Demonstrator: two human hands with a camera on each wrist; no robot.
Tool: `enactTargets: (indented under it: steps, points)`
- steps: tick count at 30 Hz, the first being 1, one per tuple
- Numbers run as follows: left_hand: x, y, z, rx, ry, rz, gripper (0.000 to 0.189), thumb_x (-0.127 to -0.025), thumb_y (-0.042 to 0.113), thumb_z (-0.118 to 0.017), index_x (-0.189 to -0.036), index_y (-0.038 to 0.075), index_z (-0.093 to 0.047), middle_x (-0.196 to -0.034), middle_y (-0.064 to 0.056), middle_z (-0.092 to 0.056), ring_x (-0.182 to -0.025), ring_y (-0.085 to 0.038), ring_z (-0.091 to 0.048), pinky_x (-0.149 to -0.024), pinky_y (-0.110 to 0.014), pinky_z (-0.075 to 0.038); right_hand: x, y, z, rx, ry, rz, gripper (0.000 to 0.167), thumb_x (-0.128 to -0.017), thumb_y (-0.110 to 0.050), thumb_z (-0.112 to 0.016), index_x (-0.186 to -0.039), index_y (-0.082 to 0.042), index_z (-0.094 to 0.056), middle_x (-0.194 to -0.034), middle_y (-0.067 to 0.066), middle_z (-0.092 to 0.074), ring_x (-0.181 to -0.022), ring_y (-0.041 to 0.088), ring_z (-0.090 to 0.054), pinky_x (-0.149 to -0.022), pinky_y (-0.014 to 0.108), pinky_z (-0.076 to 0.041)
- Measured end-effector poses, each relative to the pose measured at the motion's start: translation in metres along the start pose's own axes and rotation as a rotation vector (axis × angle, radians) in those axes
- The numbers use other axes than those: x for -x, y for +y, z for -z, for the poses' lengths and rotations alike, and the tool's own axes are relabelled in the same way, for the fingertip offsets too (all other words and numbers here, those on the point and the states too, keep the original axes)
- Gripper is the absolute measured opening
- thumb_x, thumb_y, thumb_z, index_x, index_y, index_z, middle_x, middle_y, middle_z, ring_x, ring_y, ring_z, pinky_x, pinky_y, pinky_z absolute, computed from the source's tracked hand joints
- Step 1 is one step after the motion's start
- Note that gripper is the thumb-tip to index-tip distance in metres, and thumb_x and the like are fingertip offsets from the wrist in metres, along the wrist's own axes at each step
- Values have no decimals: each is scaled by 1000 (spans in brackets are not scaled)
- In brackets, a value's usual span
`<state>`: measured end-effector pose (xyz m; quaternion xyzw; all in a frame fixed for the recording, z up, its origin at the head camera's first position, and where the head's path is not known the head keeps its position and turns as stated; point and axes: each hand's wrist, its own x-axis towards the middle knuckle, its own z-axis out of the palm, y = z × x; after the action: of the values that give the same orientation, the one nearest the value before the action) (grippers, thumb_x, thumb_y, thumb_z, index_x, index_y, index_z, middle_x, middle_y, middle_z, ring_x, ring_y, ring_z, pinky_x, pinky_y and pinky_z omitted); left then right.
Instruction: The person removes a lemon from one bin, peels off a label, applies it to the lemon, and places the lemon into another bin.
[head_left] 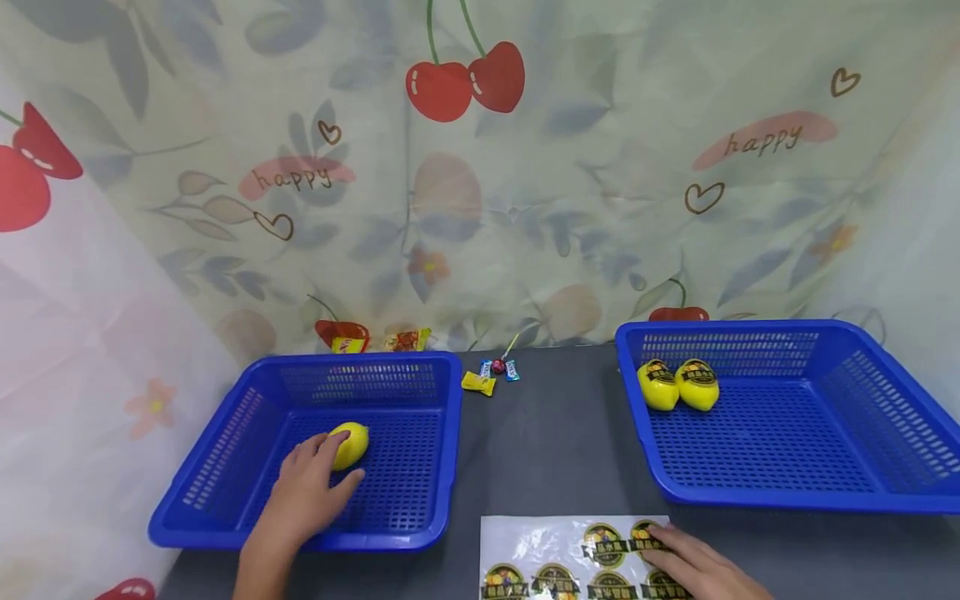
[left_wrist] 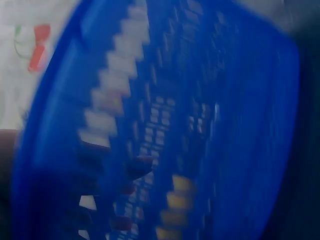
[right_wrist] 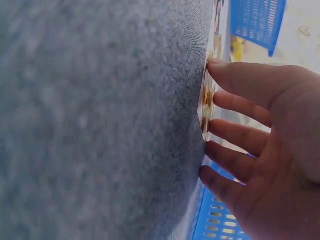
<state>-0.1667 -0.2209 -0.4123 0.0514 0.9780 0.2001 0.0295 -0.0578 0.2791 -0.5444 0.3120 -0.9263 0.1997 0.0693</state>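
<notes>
Inside the left blue basket (head_left: 444, 492), my left hand (head_left: 307, 493) reaches to a yellow lemon (head_left: 354, 445). Its index finger lies at the lemon's near side, while the thumb is spread away from the fruit. The left wrist view is blurred and sees the lemon (left_wrist: 176, 202) only through the slots of the basket wall (left_wrist: 55, 130). My right hand (head_left: 701, 565) rests with extended fingers on a white sheet (head_left: 543, 537) of round black-and-gold stickers. In the right wrist view, the right hand (right_wrist: 260, 145) touches the sheet with spread fingertips.
A second blue basket (head_left: 795, 498) stands at the right, with two lemons (head_left: 698, 390) bearing stickers in its left corner. Between the baskets, small wrapped candies (head_left: 478, 383) and a lollipop (head_left: 499, 366) lie on the dark table (head_left: 543, 450). Snack packets (head_left: 407, 340) sit behind the left basket.
</notes>
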Motion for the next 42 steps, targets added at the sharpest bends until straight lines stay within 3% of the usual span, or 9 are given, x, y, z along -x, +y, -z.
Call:
enactTargets:
  steps: [3,6,9,13,17,25,30,34,42]
  points:
    - [-6,-16,0,-30,-61,50,70,-95,28,-69,-152,3,-37,-148,-39,-29,-134,-66,-19,-99,-79,-24,-1,-1,0,31,22,2,56,-85,-51,-75,-132,-23,-64,-134,7,-59,-120,23,-59,-81,38,-56]
    - [-15,-22,-1,-26,-96,41,74,-94,28,-70,-155,6,-34,-151,-38,-25,-135,-66,-16,-98,-80,-23,-1,-2,0,36,22,-16,57,-85,-53,-74,-132,-24,-64,-134,5,-59,-119,23,-59,-81,38,-56]
    - [-22,-23,-3,-22,-126,33,73,-93,25,-72,-154,8,-36,-148,-36,-31,-131,-63,-30,-96,-78,-31,-1,-3,-1,16,12,-30,56,-86,-52,-74,-134,-25,-63,-135,5,-59,-120,23,-59,-82,38,-56]
    - [-26,-23,-5,-35,-109,38,59,-90,22,-74,-141,9,-48,-123,-30,-49,-99,-46,-57,-79,-61,-48,0,-1,-1,-24,-3,-35,55,-87,-48,-74,-135,-25,-63,-135,6,-59,-121,22,-58,-81,37,-56]
    - [-27,-22,-6,-29,-125,72,50,-88,25,-75,-129,10,-51,-106,-21,-50,-81,-32,-55,-69,-51,-49,-3,5,2,-89,-83,-68,54,-88,-45,-75,-135,-23,-63,-134,11,-58,-120,27,-57,-80,36,-55]
    - [-29,-23,-9,-57,-284,80,59,-88,38,-75,-137,11,-55,-104,-14,-59,-86,-28,-56,-75,-52,-49,-18,4,11,-183,-282,-197,55,-89,-52,-70,-135,-21,-65,-135,18,-56,-119,48,-52,-83,49,-53]
    - [-29,-23,-10,-60,-316,98,59,-89,42,-72,-136,10,-56,-100,-9,-61,-86,-27,-55,-75,-51,-49,-21,0,16,-228,-331,-236,56,-90,-53,-69,-135,-20,-65,-136,20,-55,-120,52,-50,-83,53,-52]
    - [-27,-20,-8,-23,-265,59,61,-91,44,-69,-142,15,-52,-101,-8,-61,-83,-25,-54,-69,-46,-47,-23,-2,19,-254,-356,-265,57,-89,-53,-70,-134,-19,-65,-136,19,-54,-120,51,-50,-84,55,-51]
    - [-20,-4,-10,202,-24,-95,50,-95,45,-66,-141,28,-53,-105,-9,-56,-81,-22,-51,-61,-34,-45,-24,-5,21,-231,-334,-245,55,-89,-52,-71,-133,-19,-67,-134,19,-56,-117,49,-51,-83,53,-51]
